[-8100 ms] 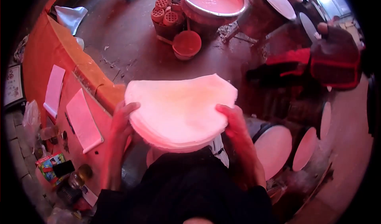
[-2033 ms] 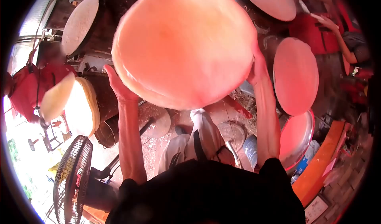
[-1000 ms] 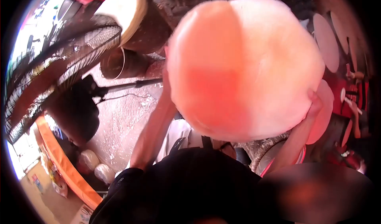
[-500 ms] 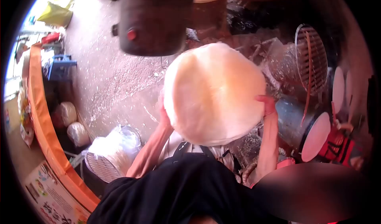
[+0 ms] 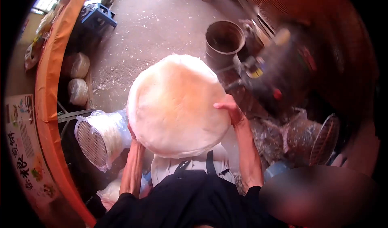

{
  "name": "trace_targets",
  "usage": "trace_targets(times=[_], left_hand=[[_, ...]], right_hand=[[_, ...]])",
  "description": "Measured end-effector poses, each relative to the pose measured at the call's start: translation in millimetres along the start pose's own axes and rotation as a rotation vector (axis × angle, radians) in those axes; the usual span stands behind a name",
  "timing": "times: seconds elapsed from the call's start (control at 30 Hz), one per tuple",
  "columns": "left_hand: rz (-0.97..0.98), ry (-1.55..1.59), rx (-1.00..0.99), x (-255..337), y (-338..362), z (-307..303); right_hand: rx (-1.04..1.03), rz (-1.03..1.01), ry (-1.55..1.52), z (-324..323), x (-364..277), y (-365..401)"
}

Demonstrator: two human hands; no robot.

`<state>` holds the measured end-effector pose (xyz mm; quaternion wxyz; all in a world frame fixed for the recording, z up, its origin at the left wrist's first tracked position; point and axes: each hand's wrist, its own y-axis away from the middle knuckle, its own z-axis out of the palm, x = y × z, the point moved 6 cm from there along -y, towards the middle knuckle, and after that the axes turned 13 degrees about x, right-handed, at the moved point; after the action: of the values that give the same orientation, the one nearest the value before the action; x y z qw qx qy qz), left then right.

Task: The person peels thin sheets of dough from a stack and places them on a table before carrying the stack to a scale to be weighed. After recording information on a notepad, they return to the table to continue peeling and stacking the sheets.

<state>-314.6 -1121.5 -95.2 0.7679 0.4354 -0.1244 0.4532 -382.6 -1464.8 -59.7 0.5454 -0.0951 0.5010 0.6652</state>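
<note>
Head view: stack of discs (image 5: 176, 107) is clamped between the two hands, flat face up; right hand (image 5: 229, 109) sits high on the right rim, left hand (image 5: 131, 134) low, mostly hidden under the left rim

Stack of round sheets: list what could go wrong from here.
1. The stack of round sheets is tilted and held at its rim by the right hand; sheets might slide onto the gritty floor.
2. The dark machine stands close by the right hand; the rim could snag it.
</note>
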Motion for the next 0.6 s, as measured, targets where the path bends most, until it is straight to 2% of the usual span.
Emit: trace_targets(times=[0.17, 0.2, 0.33, 0.4, 0.6], left_hand=[[0.072, 0.068, 0.003, 59, -68, -8], [0.079, 0.079, -0.008, 71, -88, -5], [0.062, 0.097, -0.021, 118, -161, -8], [0.041, 0.102, -0.034, 140, -199, 2], [-0.084, 0.201, -0.050, 216, -290, 135]], right_hand=[[-0.066, 0.035, 0.177, 60, -14, -92], [-0.054, -0.044, 0.154, 81, -31, -103], [-0.023, 0.042, 0.154, 126, -65, -166], [0.017, -0.014, 0.141, 145, -87, -192], [0.093, -0.116, 0.153, 187, -180, -266]])
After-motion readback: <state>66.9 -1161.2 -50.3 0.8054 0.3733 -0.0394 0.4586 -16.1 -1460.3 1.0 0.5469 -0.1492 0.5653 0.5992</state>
